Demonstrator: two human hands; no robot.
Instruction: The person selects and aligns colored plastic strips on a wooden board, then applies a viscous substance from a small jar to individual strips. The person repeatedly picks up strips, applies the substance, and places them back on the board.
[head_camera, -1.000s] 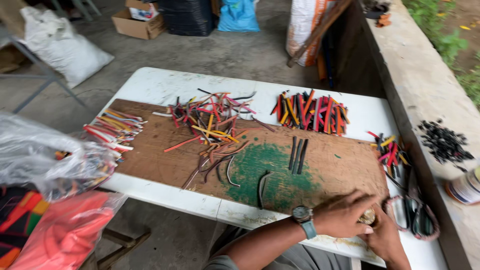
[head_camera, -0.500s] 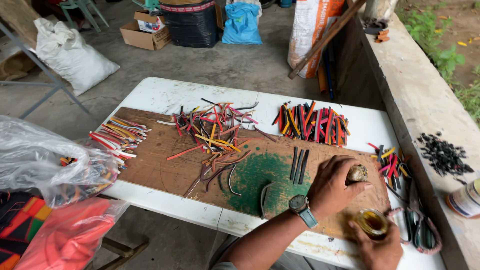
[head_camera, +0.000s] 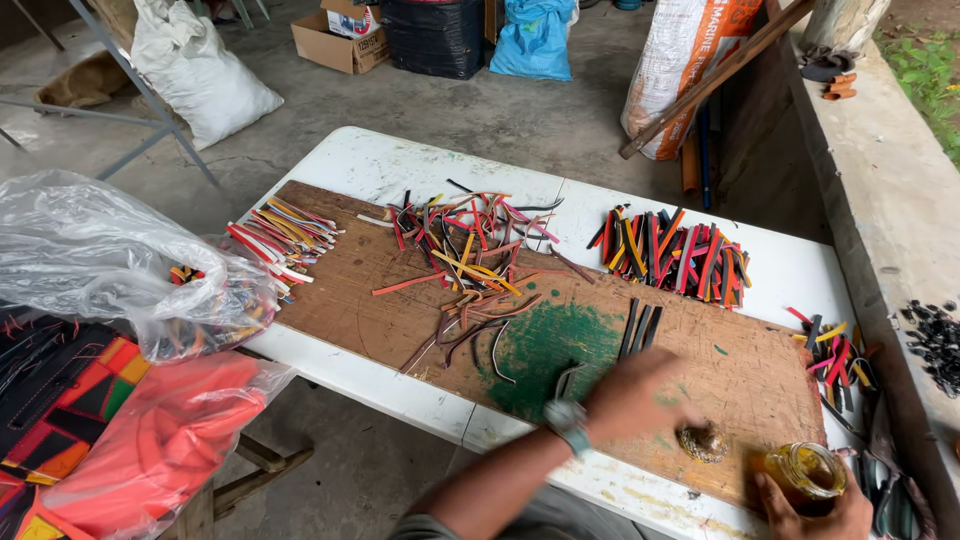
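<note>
One board (head_camera: 400, 290) is lying on one white table (head_camera: 400, 165). Three dark strips (head_camera: 640, 328) are sitting side by side on the board, just beyond a green patch. Four heaps of coloured strips are showing around the board: one loose heap (head_camera: 470, 240) on its far middle, one tidy heap (head_camera: 285, 232) at its left end, one row (head_camera: 675, 255) off its far right corner, and one small heap (head_camera: 835, 355) past its right end; strips in each are too many to count. One jar (head_camera: 805, 470) and one brown lump (head_camera: 703, 441) are sitting at the board's near right. One clear bag (head_camera: 110, 265) is lying left of the board.
</note>
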